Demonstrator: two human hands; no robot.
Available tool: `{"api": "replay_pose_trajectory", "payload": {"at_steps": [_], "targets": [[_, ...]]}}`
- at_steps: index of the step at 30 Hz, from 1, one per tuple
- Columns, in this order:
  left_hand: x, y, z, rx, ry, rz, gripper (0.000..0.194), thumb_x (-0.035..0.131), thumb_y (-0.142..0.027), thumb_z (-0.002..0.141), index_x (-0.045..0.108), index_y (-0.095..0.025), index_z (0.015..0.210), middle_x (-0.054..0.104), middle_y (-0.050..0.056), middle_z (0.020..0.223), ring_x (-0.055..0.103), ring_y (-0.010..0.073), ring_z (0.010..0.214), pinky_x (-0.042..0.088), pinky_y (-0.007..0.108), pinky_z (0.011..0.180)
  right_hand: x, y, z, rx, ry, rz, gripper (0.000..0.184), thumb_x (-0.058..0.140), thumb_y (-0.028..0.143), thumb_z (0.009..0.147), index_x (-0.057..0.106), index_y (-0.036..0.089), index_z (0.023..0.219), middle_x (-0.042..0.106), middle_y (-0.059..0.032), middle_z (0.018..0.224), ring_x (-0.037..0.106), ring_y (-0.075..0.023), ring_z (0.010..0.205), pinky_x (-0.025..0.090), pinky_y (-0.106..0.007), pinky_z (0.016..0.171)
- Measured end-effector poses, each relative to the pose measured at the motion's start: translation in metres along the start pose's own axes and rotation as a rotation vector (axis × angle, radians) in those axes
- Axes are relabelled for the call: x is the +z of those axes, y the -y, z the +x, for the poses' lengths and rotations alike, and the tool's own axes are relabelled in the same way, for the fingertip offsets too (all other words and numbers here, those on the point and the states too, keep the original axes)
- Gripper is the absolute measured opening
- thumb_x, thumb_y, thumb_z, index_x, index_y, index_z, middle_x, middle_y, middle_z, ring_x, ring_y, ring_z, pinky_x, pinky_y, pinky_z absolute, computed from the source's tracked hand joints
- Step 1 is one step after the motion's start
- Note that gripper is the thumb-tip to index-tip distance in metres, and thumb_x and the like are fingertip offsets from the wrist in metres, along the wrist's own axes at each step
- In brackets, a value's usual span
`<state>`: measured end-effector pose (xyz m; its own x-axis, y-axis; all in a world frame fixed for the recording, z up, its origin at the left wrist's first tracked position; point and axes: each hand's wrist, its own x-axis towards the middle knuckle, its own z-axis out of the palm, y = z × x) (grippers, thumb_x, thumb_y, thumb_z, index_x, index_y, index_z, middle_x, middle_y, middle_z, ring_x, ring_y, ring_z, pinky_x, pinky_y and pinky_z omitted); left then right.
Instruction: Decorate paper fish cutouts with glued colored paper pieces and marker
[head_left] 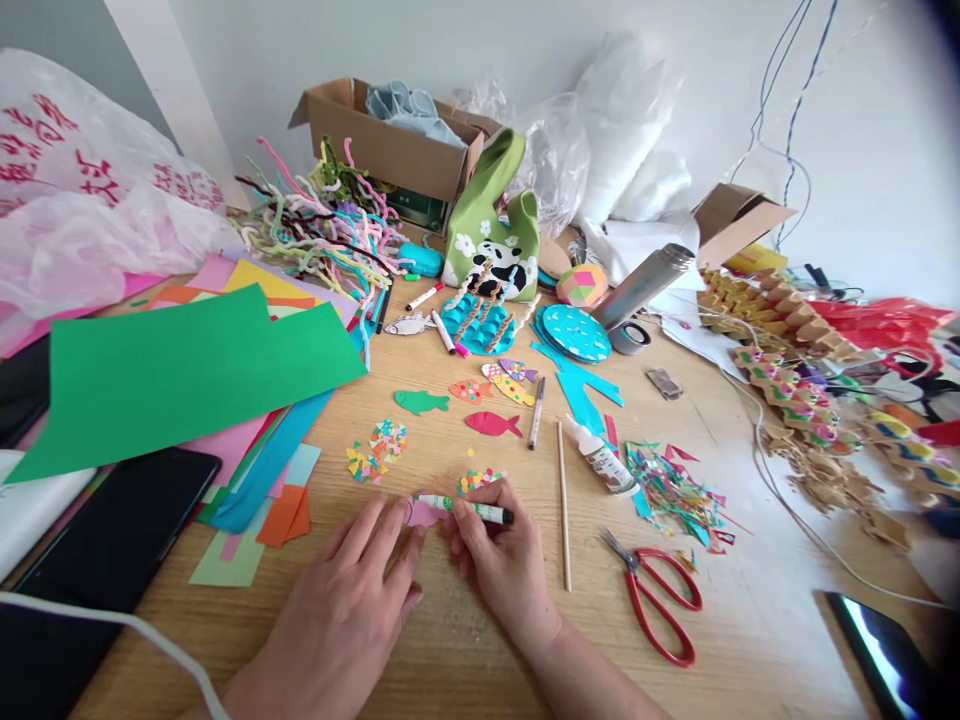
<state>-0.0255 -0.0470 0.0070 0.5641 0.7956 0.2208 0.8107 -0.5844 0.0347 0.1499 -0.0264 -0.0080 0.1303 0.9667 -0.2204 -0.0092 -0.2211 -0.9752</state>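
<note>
In my right hand (502, 550) is a white and green marker (442, 503), pinched between thumb and fingers, its dark end pointing right. Under the marker lies a small pink-purple paper cutout (424, 515), partly hidden by both hands. My left hand (352, 590) rests on the table with fingers stretched out and slightly apart, fingertips at the cutout's left edge. Just beyond are small piles of coloured paper bits (367, 460) and round dots (481, 480). Farther up lie a green paper fish (421, 402), a red paper fish (493, 424) and several decorated ones.
Red-handled scissors (660, 610), a wooden stick (564, 510), a glue bottle (606, 462) and paper scraps (682, 490) lie to the right. Coloured sheets (187, 370) and a black tablet-like device (112, 560) are at left. A green panda bag (491, 220) stands behind.
</note>
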Motion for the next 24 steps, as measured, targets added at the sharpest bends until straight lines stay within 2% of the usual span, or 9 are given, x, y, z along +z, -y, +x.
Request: {"api": "replay_pose_trajectory", "payload": {"at_steps": [5,14,24], "targets": [[-0.0016,-0.0007,0.0018,-0.001,0.047,-0.017,0.035,0.054,-0.028,0.094,0.066,-0.017,0.125,0.067,0.012,0.126,0.058,0.0293,0.119,0.051,0.043,0.096,0.0005,0.0017,0.0007,0.016,-0.020,-0.031,0.044,0.070,0.060,0.080,0.050,0.021,0.076,0.054,0.0057,0.049,0.042,-0.0064,0.035,0.032,-0.016,0.033],[-0.0014,-0.0002,0.0014,-0.013,0.085,-0.047,0.036,0.057,-0.028,0.093,0.065,-0.016,0.126,0.066,0.012,0.129,0.057,0.0300,0.120,0.050,0.044,0.098,-0.0016,-0.0024,0.0006,0.027,0.026,-0.060,0.040,0.068,0.057,0.083,0.052,0.021,0.078,0.052,0.0066,0.049,0.042,-0.0068,0.036,0.031,-0.017,0.034],[-0.0029,-0.0018,0.0021,-0.005,0.057,-0.027,0.036,0.058,-0.028,0.092,0.068,-0.015,0.123,0.069,0.012,0.126,0.060,0.0303,0.118,0.052,0.043,0.096,-0.0006,-0.0012,0.0015,0.048,0.038,-0.039,0.043,0.069,0.059,0.081,0.050,0.021,0.076,0.054,0.0060,0.049,0.042,-0.0062,0.035,0.031,-0.016,0.033]]}}
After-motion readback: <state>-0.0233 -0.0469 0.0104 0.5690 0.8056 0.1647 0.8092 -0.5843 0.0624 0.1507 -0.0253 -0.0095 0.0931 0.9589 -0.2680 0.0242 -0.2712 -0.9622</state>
